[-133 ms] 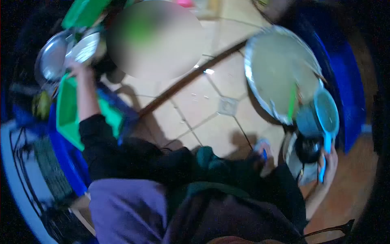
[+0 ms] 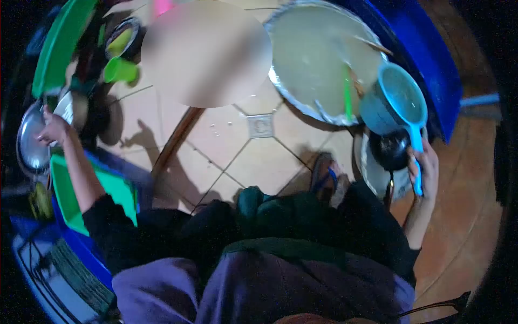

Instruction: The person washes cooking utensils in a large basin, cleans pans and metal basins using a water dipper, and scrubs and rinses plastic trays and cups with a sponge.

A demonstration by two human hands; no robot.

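Note:
On the right, my right hand (image 2: 425, 168) is wrapped round the handle of a light blue plastic dipper (image 2: 373, 112). The dipper is held beside a large round basin (image 2: 278, 83) of cloudy, pale liquid. Just below the dipper, a black round bowl-like thing (image 2: 389, 151) sits in a pale container (image 2: 372, 177). My left hand (image 2: 55, 128) is at the far left with its fingers stretched apart. Next to it are a shiny metal lid or bowl (image 2: 33, 143) and a white dish-like thing (image 2: 66, 109); whether the fingers touch either I cannot tell.
A green plastic tub (image 2: 67, 197) lies under my left forearm. Another green container (image 2: 59, 48) stands farther off, near a small green cup (image 2: 120, 70). Blue tubs line both sides, one (image 2: 431, 65) behind the basin. A floor drain (image 2: 260, 126) is between. A blurred oval hides the top middle.
The whole view has turned, so the basin and dipper appear farther left and higher, the left-side things lower. My right hand still holds the dipper. My left hand's fingers now show more clearly.

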